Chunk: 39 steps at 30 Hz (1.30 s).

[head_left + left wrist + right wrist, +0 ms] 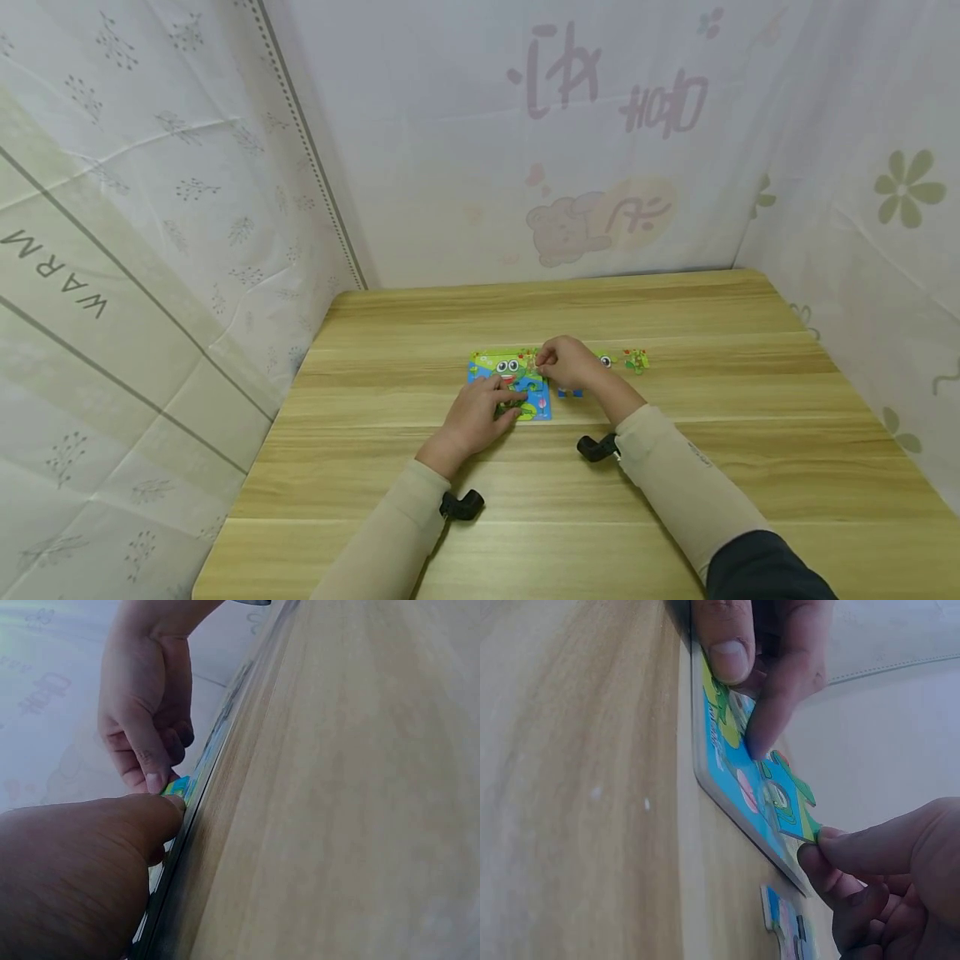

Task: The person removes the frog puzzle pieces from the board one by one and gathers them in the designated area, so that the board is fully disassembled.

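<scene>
Over the right-hand part of the frog jigsaw board (546,407), the right hand (567,360) is pinching a blue-and-green jigsaw piece (786,801) by one edge between thumb and fingertips; the piece is tilting above the board's printed surface, its far end sitting close to the left index fingertip; the left hand (474,412) is resting on the board, thumb and index finger spread apart and touching its surface; the board is lying flat, well in from the back edge of the wooden table (540,517), with wood showing on all sides; just right of it a blue piece (570,392) and an eye piece (605,361) are lying near the right wrist, and a leafy green piece (636,360) is lying farther right; both forearms, in beige sleeves (675,475), are slanting inward from the near side, the right hand bending leftward at the wrist, the left reaching forward and rightward.
</scene>
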Each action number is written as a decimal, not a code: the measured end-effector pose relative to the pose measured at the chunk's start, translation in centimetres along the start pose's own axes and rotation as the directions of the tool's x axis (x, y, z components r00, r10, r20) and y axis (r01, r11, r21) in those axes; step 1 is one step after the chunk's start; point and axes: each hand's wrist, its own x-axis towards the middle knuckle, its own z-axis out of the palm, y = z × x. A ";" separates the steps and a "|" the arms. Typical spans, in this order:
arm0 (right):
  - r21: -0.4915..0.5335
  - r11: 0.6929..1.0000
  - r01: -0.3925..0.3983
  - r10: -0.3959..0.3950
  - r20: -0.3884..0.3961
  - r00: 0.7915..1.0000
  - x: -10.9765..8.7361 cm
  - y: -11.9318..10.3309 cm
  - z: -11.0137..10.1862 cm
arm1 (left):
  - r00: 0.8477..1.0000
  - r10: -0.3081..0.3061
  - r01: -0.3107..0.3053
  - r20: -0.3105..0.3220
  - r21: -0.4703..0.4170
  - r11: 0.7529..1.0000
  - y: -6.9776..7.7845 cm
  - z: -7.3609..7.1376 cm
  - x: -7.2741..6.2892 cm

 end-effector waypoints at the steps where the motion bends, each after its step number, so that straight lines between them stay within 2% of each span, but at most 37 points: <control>1: 0.007 1.000 -0.001 0.001 -0.006 1.000 -0.1 0.1 -0.1 | 1.000 0.002 -0.002 -0.001 -0.001 1.000 0.0 0.0 0.0; 16: 0.060 0.998 0.004 0.000 -0.069 0.998 -2.2 3.1 -2.3 | 1.000 -0.003 0.003 0.007 -0.005 1.000 0.0 0.0 0.0; 23: 0.038 0.999 0.009 -0.005 -0.087 0.996 -3.4 4.5 -3.7 | 1.000 -0.019 0.019 0.010 -0.007 1.000 0.1 0.1 0.0; 29: 0.049 0.999 -0.007 0.011 -0.081 0.997 -4.4 5.6 -4.8 | 1.000 -0.017 0.018 0.007 -0.015 1.000 0.1 0.0 -0.1; 39: 0.031 0.999 -0.026 0.029 -0.113 0.993 -6.1 7.2 -6.5 | 1.000 -0.015 0.015 0.006 0.000 1.000 0.1 0.0 -0.1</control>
